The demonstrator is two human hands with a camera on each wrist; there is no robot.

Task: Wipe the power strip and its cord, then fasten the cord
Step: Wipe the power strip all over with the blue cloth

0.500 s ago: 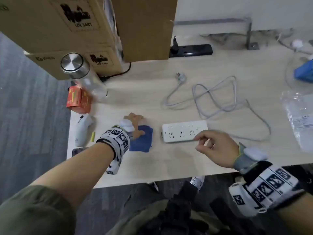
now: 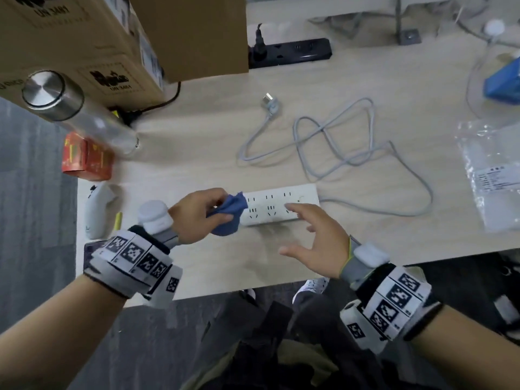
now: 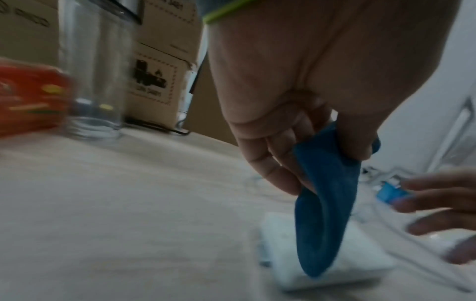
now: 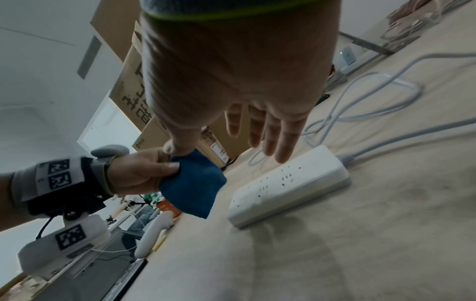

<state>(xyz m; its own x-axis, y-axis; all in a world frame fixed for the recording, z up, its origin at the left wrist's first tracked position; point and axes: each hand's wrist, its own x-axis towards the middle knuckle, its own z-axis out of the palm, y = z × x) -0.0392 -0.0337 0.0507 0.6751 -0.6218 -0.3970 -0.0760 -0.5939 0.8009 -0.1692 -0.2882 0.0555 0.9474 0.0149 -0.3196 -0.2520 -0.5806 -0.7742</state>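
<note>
A white power strip (image 2: pixel 277 204) lies flat on the wooden desk, sockets up. Its grey cord (image 2: pixel 334 142) loops loosely behind it and ends in a plug (image 2: pixel 270 104). My left hand (image 2: pixel 197 213) pinches a blue cloth (image 2: pixel 228 215) and holds it in the air at the strip's left end. In the left wrist view the blue cloth (image 3: pixel 324 203) hangs down over the power strip (image 3: pixel 322 256). My right hand (image 2: pixel 315 235) hovers open, fingers spread, over the strip's near right part. From the right wrist the fingers (image 4: pixel 273 132) are straight above the power strip (image 4: pixel 291 183).
Cardboard boxes (image 2: pixel 118 38) stand at the back left, with a glass bottle (image 2: pixel 81 114) and a red box (image 2: pixel 87 157) in front. A white controller (image 2: pixel 97 211) lies at the left edge. A black power strip (image 2: pixel 289 53) sits at the back, a plastic bag (image 2: pixel 492 170) at the right.
My left hand has lifted the blue cloth off the desk and carried it right to the strip's left end. My right hand has opened and spread its fingers over the strip.
</note>
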